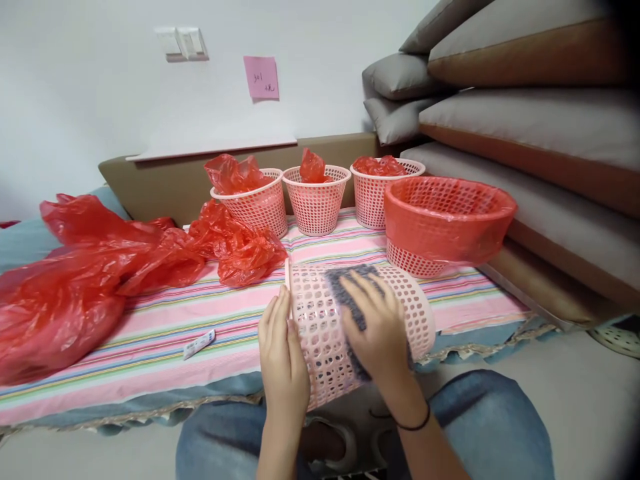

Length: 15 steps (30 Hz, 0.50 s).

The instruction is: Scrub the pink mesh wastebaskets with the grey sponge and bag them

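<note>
A pale pink plastic basket (320,327) with a pattern of holes lies on its side at the table's front edge, over my knees. My left hand (283,353) is against its rim, fingers close together, steadying that end. With my right hand (377,327) I press a dark grey cloth (357,303) onto the basket's side; the fingers lie over the cloth, which wraps down toward the lower side. The basket's underside is hidden.
Behind stand pink baskets (318,203) holding red plastic bags, and one basket lined with a red bag (445,223). Loose red bags (100,267) spread across the left. A small white tube-like packet (199,344) lies on the striped cloth (150,333). Stacked grey cushions (525,127) rise at right.
</note>
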Each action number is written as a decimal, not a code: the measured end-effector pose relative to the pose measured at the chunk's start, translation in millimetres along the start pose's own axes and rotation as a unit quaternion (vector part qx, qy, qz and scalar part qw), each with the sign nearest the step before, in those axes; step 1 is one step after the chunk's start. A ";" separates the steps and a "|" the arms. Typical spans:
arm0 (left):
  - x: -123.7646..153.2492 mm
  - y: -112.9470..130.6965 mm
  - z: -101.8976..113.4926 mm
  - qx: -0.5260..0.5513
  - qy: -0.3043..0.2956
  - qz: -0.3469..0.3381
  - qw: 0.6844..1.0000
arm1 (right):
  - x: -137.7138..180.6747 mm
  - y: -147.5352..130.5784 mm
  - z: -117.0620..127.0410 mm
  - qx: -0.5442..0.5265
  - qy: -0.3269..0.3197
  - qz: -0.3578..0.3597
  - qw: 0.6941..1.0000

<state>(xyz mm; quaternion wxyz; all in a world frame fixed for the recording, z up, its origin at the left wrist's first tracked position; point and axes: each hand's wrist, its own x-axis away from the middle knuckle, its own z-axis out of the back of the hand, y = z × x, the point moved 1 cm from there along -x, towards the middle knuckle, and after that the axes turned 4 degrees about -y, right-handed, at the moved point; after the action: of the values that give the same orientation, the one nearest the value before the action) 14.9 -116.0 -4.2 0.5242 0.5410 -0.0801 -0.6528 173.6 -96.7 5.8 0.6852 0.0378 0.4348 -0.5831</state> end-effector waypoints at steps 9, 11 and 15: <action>16.4 12.2 0.4 -0.003 0.016 -0.010 1.000 | 4.7 82.5 20.1 0.053 0.074 -0.150 0.985; 21.2 13.4 0.5 -0.005 0.021 -0.007 1.000 | 5.6 52.7 15.1 0.067 0.054 -0.137 0.987; 26.3 13.2 0.7 0.005 0.024 0.015 1.000 | 7.8 -25.0 4.5 0.014 -0.020 -0.016 1.000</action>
<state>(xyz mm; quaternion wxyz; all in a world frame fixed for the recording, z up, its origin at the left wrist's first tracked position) 25.7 -142.3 -11.4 0.5328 0.5577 -0.0790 -0.6316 154.8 -113.1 14.9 0.6839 0.0284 0.4132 -0.6006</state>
